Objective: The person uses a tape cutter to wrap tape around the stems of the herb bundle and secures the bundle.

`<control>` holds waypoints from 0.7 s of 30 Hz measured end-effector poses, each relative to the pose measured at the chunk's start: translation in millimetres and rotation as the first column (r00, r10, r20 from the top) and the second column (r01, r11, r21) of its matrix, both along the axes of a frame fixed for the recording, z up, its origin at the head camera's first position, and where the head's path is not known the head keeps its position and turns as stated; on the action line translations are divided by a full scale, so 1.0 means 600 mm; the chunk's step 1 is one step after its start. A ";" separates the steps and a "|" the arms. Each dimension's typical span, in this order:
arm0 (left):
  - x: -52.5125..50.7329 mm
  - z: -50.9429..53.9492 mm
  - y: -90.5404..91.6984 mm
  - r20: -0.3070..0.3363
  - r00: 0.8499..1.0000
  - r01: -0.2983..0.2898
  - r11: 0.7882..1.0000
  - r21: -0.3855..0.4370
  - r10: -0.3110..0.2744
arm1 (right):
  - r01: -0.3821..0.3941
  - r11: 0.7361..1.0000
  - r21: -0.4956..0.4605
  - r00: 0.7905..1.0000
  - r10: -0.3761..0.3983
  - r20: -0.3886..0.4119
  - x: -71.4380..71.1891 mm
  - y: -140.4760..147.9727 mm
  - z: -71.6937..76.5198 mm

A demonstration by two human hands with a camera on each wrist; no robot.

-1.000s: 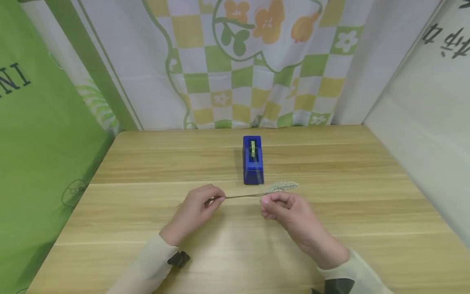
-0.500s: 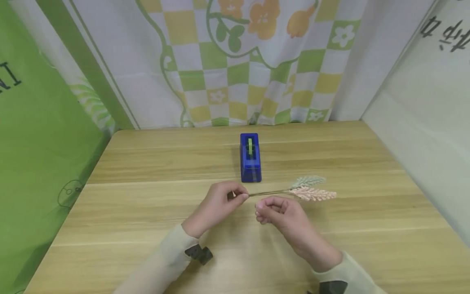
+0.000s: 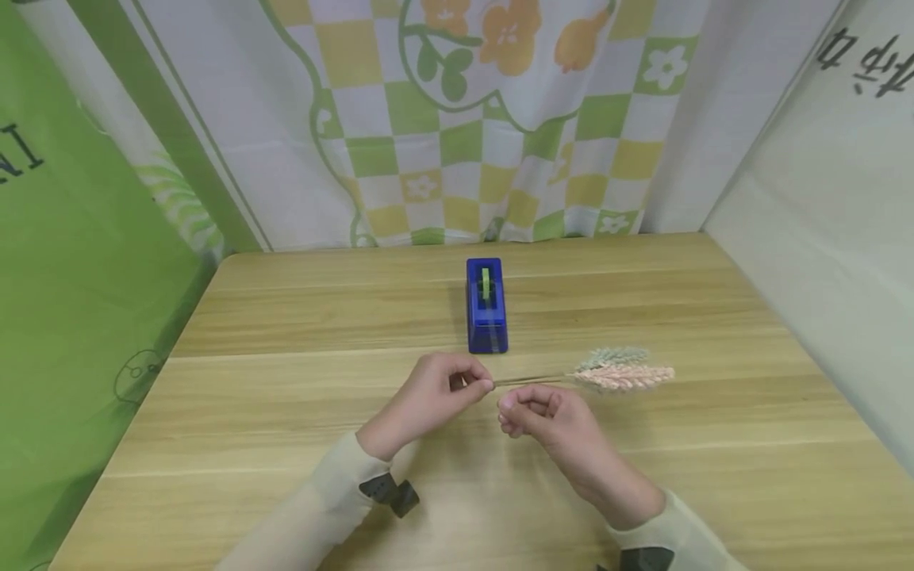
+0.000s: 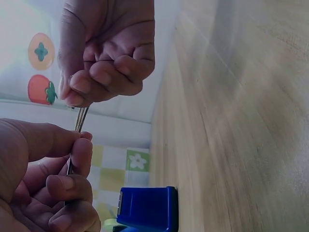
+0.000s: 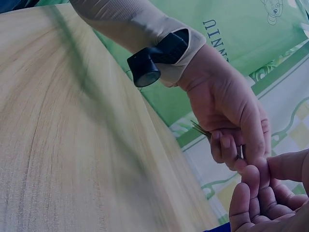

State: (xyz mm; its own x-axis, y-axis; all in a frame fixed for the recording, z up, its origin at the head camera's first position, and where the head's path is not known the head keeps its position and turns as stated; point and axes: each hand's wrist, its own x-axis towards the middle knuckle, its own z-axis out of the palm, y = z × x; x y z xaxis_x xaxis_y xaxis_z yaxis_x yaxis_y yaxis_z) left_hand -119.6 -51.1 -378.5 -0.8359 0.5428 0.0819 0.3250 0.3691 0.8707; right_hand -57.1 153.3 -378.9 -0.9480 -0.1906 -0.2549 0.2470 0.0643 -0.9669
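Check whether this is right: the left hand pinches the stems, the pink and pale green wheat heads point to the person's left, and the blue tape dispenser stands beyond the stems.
Not quite: the head view shows the pink wheat head and the pale green head pointing to the person's right. The left hand does pinch the stems, and the blue tape dispenser stands beyond them.

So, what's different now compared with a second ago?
The left hand moved right, closer to the right hand, carrying the thin brown stems it pinches. The pale green, grain-like head went right too, and a pale pink, grain-like head, unseen at first, now shows in front of it. The right hand stayed about where it was, fingers curled; the blue tape dispenser didn't move.
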 end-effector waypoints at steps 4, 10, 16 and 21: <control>0.001 0.002 -0.001 0.008 1.000 0.006 1.000 0.003 -0.006 | -0.008 1.000 0.000 1.000 0.008 0.003 0.000 0.001 -0.003; 0.002 0.002 -0.001 0.008 1.000 0.008 1.000 0.009 -0.008 | -0.010 1.000 0.007 1.000 0.010 0.005 -0.002 0.002 -0.009; 0.001 0.001 -0.001 0.017 1.000 0.009 0.999 0.033 -0.010 | -0.020 1.000 0.024 1.000 0.020 -0.017 -0.010 0.006 -0.021; 0.001 0.000 -0.002 0.029 0.999 0.017 0.998 0.055 -0.018 | -0.017 0.999 0.040 0.999 0.018 -0.034 -0.016 0.004 -0.028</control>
State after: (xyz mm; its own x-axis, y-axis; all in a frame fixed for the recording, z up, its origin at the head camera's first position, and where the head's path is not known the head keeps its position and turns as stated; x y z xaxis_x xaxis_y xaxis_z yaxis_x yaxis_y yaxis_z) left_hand -118.7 -52.3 -378.3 -0.8289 0.5526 0.0870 0.3045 0.3153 0.8988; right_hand -66.8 155.8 -396.0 -0.9529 -0.1974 -0.2304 0.2126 0.1072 -0.9712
